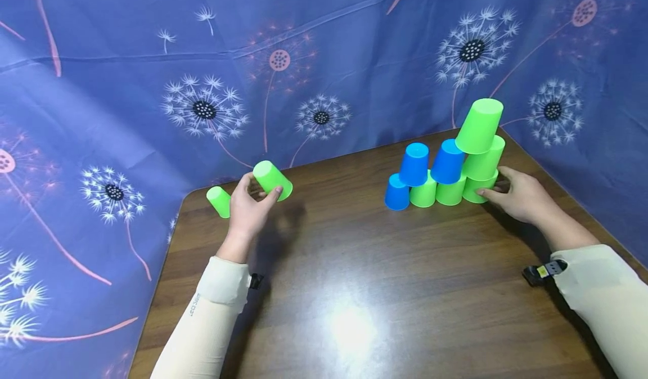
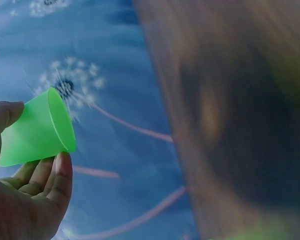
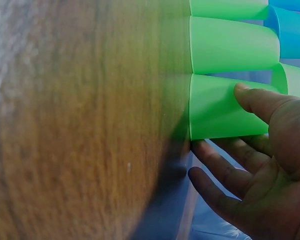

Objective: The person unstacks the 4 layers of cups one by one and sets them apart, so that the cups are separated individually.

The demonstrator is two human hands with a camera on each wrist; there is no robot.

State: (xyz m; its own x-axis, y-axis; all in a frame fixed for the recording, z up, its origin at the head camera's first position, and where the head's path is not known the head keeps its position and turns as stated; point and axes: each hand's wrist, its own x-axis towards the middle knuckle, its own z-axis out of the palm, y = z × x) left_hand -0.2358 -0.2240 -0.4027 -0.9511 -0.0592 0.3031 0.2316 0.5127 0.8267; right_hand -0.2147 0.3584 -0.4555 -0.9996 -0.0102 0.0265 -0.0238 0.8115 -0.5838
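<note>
1. Left hand (image 1: 247, 213) grips one green cup (image 1: 273, 181), well left of the cup pyramid (image 1: 448, 162).
2. Right hand (image 1: 521, 196) — thumb and fingers round the base cup (image 1: 475, 189), green, at the pyramid's right end.
3. Another green cup (image 1: 219, 201), farther left of the pyramid.
4. Wooden table (image 1: 329, 244) under pyramid; blue dandelion-print cloth (image 1: 374, 30) behind.

By the head camera, the table (image 1: 314, 266) is looked down on, facing forward. By the left-wrist camera, a cup (image 2: 32, 131) is seen close up at frame left; by the right-wrist camera, stacked cups (image 3: 235, 46) are seen close and sideways at upper right. Both are shared, smaller, with the head view.
</note>
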